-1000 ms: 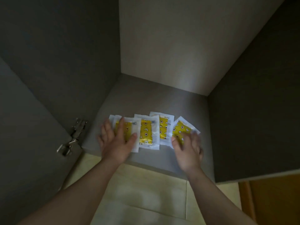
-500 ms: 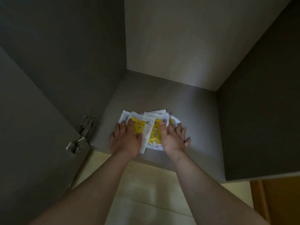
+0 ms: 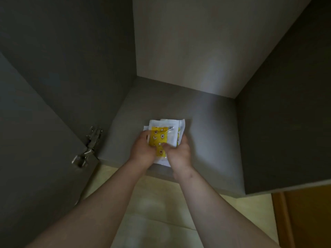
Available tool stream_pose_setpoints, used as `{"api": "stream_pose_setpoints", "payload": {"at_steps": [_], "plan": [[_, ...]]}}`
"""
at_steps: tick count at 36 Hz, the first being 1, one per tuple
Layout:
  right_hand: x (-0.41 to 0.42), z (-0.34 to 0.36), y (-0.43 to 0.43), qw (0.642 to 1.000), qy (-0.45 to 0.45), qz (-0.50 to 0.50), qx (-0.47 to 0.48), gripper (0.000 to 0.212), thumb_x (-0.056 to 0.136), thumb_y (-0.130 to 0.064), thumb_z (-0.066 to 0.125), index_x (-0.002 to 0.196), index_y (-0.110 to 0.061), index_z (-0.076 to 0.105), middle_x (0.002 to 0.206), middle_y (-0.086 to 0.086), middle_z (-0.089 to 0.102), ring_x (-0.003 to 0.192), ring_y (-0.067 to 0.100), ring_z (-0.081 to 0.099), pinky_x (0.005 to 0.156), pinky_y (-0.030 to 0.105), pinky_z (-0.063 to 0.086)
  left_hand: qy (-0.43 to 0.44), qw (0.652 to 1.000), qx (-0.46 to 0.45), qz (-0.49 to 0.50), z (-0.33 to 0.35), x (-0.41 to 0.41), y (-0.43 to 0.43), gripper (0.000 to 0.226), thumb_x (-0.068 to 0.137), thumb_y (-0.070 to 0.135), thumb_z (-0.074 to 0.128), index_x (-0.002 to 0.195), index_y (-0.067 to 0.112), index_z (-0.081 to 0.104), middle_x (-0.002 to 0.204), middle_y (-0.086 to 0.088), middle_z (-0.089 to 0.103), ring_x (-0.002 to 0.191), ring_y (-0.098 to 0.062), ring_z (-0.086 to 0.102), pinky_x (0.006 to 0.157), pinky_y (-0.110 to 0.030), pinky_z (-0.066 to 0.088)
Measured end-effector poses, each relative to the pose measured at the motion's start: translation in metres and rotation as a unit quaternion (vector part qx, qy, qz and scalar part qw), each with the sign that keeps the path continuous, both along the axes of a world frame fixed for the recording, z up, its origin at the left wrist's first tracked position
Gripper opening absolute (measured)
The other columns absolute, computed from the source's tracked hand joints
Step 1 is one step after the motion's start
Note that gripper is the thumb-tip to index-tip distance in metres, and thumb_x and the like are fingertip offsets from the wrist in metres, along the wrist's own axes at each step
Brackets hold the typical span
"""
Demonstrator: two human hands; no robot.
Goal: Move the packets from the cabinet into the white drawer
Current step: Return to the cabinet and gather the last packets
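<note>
Several white packets with yellow patterned fronts (image 3: 162, 136) are gathered into one stack at the front of the grey cabinet shelf (image 3: 206, 133). My left hand (image 3: 143, 151) grips the stack's left side, its fingers curled under the edge. My right hand (image 3: 179, 152) grips the right side, with the thumb lying on the top packet. The stack's near end is lifted a little at the shelf's front edge. The lower packets are mostly hidden under the top one. The white drawer is not in view.
The cabinet door (image 3: 32, 140) stands open on the left, with a metal hinge (image 3: 87, 149) at its inner edge. The cabinet's dark right wall (image 3: 286, 122) is close. Pale floor tiles (image 3: 161, 212) lie below and a wooden panel (image 3: 304, 217) sits at the lower right.
The packets lay spread in a row a second ago. Both hands swept them together toward the middle and now hold them as one stack.
</note>
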State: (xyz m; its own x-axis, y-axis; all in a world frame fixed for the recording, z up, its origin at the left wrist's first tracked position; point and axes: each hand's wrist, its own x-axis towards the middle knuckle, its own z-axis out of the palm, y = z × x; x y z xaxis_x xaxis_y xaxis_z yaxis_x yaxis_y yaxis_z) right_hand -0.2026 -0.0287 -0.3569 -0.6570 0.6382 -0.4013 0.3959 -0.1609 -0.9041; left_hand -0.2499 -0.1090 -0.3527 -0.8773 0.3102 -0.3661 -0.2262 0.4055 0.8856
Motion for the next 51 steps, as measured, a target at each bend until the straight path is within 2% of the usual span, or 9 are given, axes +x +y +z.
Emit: {"api": "stream_pose_setpoints", "payload": {"at_steps": [5,10,20,28,31,33,38,43,51], "plan": [[0.001,0.006,0.003,1.0,-0.021,-0.007,-0.021,0.035,0.079,0.004,0.064,0.102,-0.019,0.049,0.086,-0.002,0.062,0.077,0.017,0.061,0.071,0.028,0.053,0.0,0.999,-0.019,-0.03,-0.006,-0.005,-0.015,0.04,0.082,-0.009,0.055,0.107,0.023,0.051,0.115,-0.009,0.066,0.097,-0.023,0.063,0.091,-0.039,0.051],[0.002,0.005,0.002,0.999,-0.035,-0.016,-0.039,0.035,0.077,0.002,0.062,0.104,-0.017,0.051,0.089,0.003,0.065,0.082,0.024,0.067,0.077,0.037,0.057,0.098,0.965,-0.232,-0.072,-0.004,-0.01,-0.023,0.052,0.083,0.028,0.063,0.133,0.027,0.048,0.136,-0.003,0.047,0.12,-0.029,0.049,0.101,-0.039,0.041],[0.008,0.002,-0.001,0.997,0.0,-0.008,-0.075,0.039,0.076,-0.001,0.06,0.113,-0.015,0.053,0.101,0.01,0.068,0.089,0.028,0.068,0.075,0.041,0.057,-0.098,0.994,-0.003,-0.039,0.01,-0.001,-0.01,0.035,0.088,-0.013,0.041,0.115,0.0,0.059,0.11,-0.016,0.065,0.093,-0.026,0.063,0.076,-0.028,0.05],[0.016,0.001,0.005,0.987,0.081,-0.043,-0.13,0.04,0.078,0.0,0.071,0.113,-0.014,0.056,0.093,0.002,0.07,0.081,0.018,0.069,0.076,0.036,0.058,-0.049,0.997,0.032,-0.043,0.009,0.003,-0.014,0.015,0.089,0.011,0.06,0.103,0.009,0.064,0.106,-0.01,0.069,0.077,-0.014,0.065,0.072,-0.023,0.055],[0.016,0.002,0.008,0.975,0.119,-0.05,-0.18,0.039,0.081,-0.001,0.068,0.116,-0.014,0.057,0.104,0.01,0.071,0.095,0.027,0.068,0.084,0.045,0.056,0.019,1.0,0.012,0.019,0.005,-0.006,-0.013,0.065,0.056,0.055,0.075,0.107,0.018,0.063,0.104,-0.005,0.069,0.09,-0.02,0.068,0.081,-0.041,0.056],[0.013,0.004,0.013,0.968,0.133,-0.03,-0.21,0.038,0.084,-0.005,0.065,0.122,-0.01,0.057,0.111,0.014,0.069,0.101,0.031,0.067,0.087,0.047,0.054,-0.003,0.998,0.047,0.046,0.006,-0.01,-0.01,0.084,0.044,0.062,0.081,0.111,0.018,0.06,0.107,-0.007,0.068,0.093,-0.023,0.068,0.08,-0.043,0.057],[0.015,0.016,0.013,0.971,0.104,0.015,-0.215,0.034,0.087,-0.008,0.061,0.121,-0.007,0.06,0.111,0.015,0.068,0.096,0.03,0.067,0.084,0.044,0.056,-0.103,0.984,0.136,0.044,0.031,0.006,-0.005,0.035,0.08,0.014,0.074,0.112,0.007,0.063,0.099,-0.012,0.071,0.086,-0.025,0.07,0.075,-0.036,0.058],[0.038,0.053,-0.005,0.971,0.081,0.031,-0.225,0.023,0.089,0.0,0.056,0.11,-0.008,0.061,0.105,0.018,0.066,0.09,0.032,0.065,0.088,0.049,0.052,-0.151,0.981,0.118,0.031,0.065,0.03,-0.03,0.008,0.085,0.012,0.067,0.092,0.015,0.066,0.068,0.004,0.072,0.059,-0.007,0.069,0.053,-0.019,0.054],[0.096,0.17,-0.038,0.956,0.051,0.03,-0.289,0.022,0.088,-0.002,0.06,0.107,-0.011,0.063,0.098,0.012,0.071,0.085,0.028,0.069,0.077,0.043,0.058,-0.164,0.985,0.043,0.031,0.182,0.084,-0.061,0.007,0.09,0.018,0.062,0.096,0.014,0.063,0.091,-0.005,0.07,0.079,-0.019,0.067,0.07,-0.028,0.056]]}}
